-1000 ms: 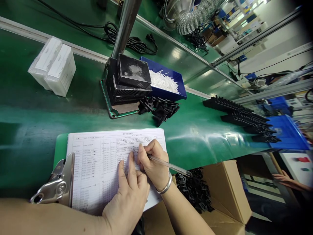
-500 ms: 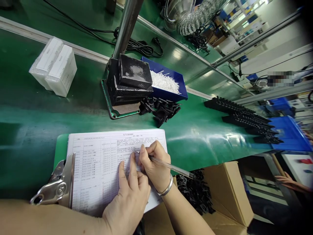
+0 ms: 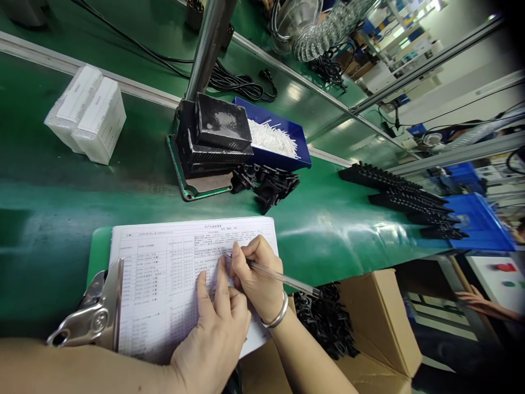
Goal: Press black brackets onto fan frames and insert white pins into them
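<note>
My right hand (image 3: 259, 276) is closed around a clear pen (image 3: 289, 280), its tip against a printed sheet (image 3: 153, 262) of tables and text. On the same paper rests my left hand (image 3: 215, 323), with the index and middle fingers stretched out and the fingertips close to the pen tip. The sheet lies on a green clipboard (image 3: 98, 249), whose metal clip (image 3: 100, 317) grips the paper at the left. A silver bangle (image 3: 279, 313) circles my right wrist.
Behind the clipboard stand black blocks (image 3: 223, 123), a blue bin (image 3: 301, 148) of white strips and loose black parts (image 3: 270, 189). White packages (image 3: 92, 115) sit left. A cardboard box (image 3: 377, 317) with black pieces is below. Another person's hand (image 3: 476, 300) appears far right.
The view has shifted slightly, so the bench things sit a little further left. Both hands and the pen hold nearly the same place on the sheet.
</note>
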Tool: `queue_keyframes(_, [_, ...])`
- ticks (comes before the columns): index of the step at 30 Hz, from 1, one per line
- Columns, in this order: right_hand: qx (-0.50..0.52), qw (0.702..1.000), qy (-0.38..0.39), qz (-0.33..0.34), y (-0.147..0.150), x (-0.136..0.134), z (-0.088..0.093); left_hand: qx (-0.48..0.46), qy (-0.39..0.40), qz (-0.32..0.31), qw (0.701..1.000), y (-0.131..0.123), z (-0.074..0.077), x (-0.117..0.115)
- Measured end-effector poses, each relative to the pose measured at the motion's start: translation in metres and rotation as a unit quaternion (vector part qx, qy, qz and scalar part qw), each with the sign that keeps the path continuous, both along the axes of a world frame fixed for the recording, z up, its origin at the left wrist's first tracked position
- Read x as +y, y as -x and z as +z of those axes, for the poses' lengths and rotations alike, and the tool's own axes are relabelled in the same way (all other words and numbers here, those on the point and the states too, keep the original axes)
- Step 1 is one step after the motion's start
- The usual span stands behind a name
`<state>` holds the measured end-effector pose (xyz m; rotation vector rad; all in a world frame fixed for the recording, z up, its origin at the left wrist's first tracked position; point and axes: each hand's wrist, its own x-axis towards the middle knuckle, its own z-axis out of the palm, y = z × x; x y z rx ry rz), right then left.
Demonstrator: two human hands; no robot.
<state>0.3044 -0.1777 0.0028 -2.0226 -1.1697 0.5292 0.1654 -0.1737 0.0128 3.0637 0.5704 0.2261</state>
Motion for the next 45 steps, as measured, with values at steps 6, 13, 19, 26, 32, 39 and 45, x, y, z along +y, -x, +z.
queue_keyframes(6, [0.005, 1.0, 0.021, -0.005, 0.0003, 0.0003, 0.0016, 0.007, 0.0, 0.004, 1.0, 0.0004, 0.0007, 0.001])
queue_keyframes(13, [0.0, 1.0, 0.021, -0.008, 0.0003, -0.0002, 0.0016, 0.015, 0.005, 0.01, 1.0, -0.0021, 0.0019, 0.0001])
queue_keyframes(19, [0.021, 0.999, 0.022, -0.012, 0.0023, 0.0009, 0.0028, 0.011, 0.018, 0.017, 1.0, -0.0035, 0.0022, -0.0008])
queue_keyframes(26, [-0.014, 1.0, 0.019, -0.01, 0.0011, 0.0004, 0.0035, 0.006, 0.017, 0.018, 1.0, -0.0032, 0.0023, -0.0008])
queue_keyframes(32, [-0.029, 0.999, 0.019, -0.004, 0.0005, 0.0008, 0.0027, 0.007, 0.015, 0.012, 1.0, -0.003, 0.0009, -0.001])
queue_keyframes(39, [-0.018, 1.0, 0.016, -0.009, -0.0003, 0.0015, 0.0009, 0.009, 0.012, 0.009, 1.0, -0.0032, 0.0028, 0.0006])
queue_keyframes(45, [0.105, 0.994, -0.021, -0.035, 0.0025, 0.0002, 0.0046, 0.006, -0.003, -0.003, 1.0, -0.0003, 0.0028, 0.0039])
